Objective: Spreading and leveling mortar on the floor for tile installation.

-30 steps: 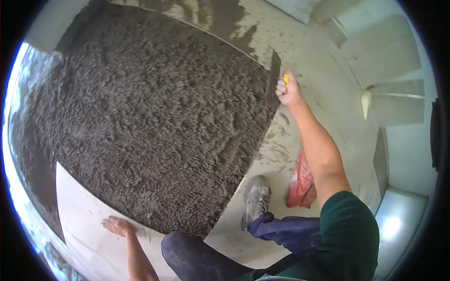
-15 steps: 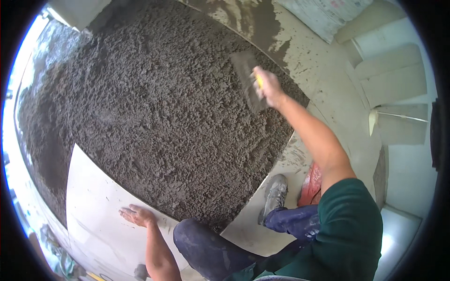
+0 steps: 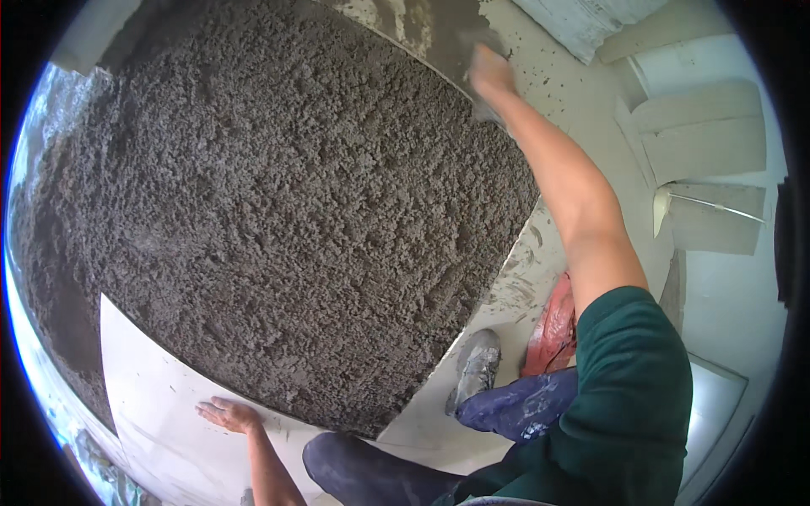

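A wide bed of coarse grey mortar (image 3: 295, 211) fills the middle of the head view, its surface crumbly. At its far right edge my right hand (image 3: 491, 72) is closed around a flat trowel (image 3: 486, 112); motion blurs both, and the hand covers most of the trowel. The blade lies by the border between the mortar and the smeared tile beyond it. My left hand (image 3: 229, 414) rests flat, fingers stretched out, on a large white tile (image 3: 160, 379) along the near left side of the mortar.
Wet grey slurry (image 3: 451, 34) coats part of the far tile. A pale sack (image 3: 582, 25) lies at the far right. My dusty shoe (image 3: 478, 364) stands by the mortar's near right edge, next to a red bag (image 3: 553, 333). Cut panels (image 3: 709, 135) are further right.
My right hand has swept the trowel away from me, off the mortar to its far right edge. My left hand stays on the white tile. The view has shifted slightly.
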Tool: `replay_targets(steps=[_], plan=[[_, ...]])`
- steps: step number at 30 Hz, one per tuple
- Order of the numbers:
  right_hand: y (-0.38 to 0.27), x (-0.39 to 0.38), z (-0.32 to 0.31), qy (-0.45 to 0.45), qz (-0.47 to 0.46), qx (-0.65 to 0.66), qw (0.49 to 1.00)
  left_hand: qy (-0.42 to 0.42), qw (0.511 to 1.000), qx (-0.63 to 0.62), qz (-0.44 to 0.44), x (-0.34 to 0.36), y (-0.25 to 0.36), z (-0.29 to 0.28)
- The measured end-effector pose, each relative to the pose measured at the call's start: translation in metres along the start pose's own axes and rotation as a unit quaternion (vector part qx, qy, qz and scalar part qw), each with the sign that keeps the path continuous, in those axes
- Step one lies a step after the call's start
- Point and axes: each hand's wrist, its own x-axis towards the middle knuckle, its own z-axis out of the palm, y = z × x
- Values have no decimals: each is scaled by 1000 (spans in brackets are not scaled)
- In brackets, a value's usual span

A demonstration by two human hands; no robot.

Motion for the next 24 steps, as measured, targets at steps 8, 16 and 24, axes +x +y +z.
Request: replay_targets(steps=[8, 16, 24], plan=[[-105, -89, -35, -137, 2, -6, 991, -18, 1000, -16, -12, -2, -4, -3], [125, -107, -299, -109, 303, 42, 946, -5, 1000, 6, 10, -10, 10, 3], [201, -80, -200, -58, 393, 251, 883, 2, 964, 256, 72, 28, -51, -14]])
